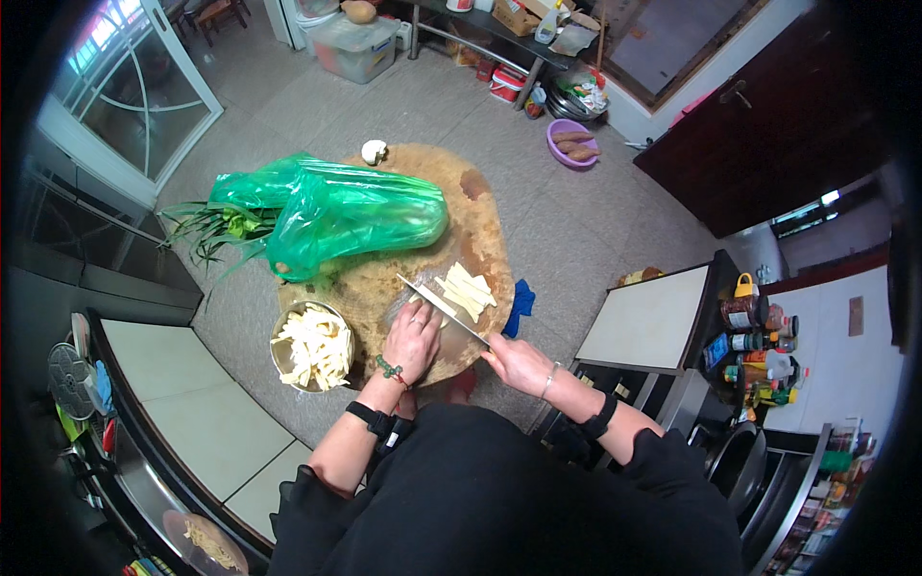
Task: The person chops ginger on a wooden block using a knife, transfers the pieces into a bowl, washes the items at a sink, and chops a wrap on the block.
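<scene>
My right hand [517,363] grips the handle of a kitchen knife [452,309], whose blade slants up and left over a large wooden chopping block [479,237]. My left hand [415,338] lies on the block beside the blade, its fingers pressing on a pale food piece mostly hidden under them. Right of the blade lies a small pile of pale cut strips [467,289]. A metal bowl [275,358] heaped with similar pale strips [317,345] stands at the block's left edge, left of my left hand.
Leafy vegetables in a green plastic bag [360,216] cover the block's far left part. A white piece, perhaps garlic [374,152], sits at the far edge. A blue cloth [520,308] is by the right edge. A purple basin [555,150] of sweet potatoes stands on the floor.
</scene>
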### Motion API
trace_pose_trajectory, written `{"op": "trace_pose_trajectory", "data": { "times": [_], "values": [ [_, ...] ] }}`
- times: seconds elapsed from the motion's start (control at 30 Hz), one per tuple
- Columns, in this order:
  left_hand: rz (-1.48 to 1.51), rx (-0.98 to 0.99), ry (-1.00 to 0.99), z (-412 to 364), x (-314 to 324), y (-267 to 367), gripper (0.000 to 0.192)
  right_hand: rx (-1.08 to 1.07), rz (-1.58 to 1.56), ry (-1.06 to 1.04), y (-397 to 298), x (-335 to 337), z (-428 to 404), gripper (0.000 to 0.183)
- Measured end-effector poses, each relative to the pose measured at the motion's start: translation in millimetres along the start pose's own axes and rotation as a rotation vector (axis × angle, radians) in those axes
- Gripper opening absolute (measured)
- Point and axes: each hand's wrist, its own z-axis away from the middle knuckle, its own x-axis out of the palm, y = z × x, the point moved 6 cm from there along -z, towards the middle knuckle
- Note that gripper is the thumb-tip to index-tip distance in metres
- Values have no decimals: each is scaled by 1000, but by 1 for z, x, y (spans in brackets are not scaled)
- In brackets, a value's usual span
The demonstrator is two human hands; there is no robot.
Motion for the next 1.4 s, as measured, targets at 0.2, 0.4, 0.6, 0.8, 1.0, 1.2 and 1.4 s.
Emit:
{"op": "trace_pose_trajectory", "data": {
  "times": [0.2,0.4,0.6,0.8,1.0,1.2,1.4],
  "values": [
    [-18,-29,-29,2,-2,1,34,-44,-54,125,-2,2,-33,23],
    [-5,-22,-50,10,-4,-1,34,-7,-63,84,-2,-6,-4,23],
    [0,-22,-45,10,-3,-1,34,29,-11,-69,-7,-4,11,25],
    [-4,-28,-44,10,-5,0,32,-58,-18,67,-11,10,-28,23],
    [8,-22,-29,17,-6,-3,36,-46,-51,117,-12,-4,-22,22],
    [10,-31,-51,21,-4,-5,32,-24,-32,-17,-16,1,9,24],
    [26,-33,-45,21,-6,-4,32,-21,-31,-17,-16,16,-10,24]
  ]
}}
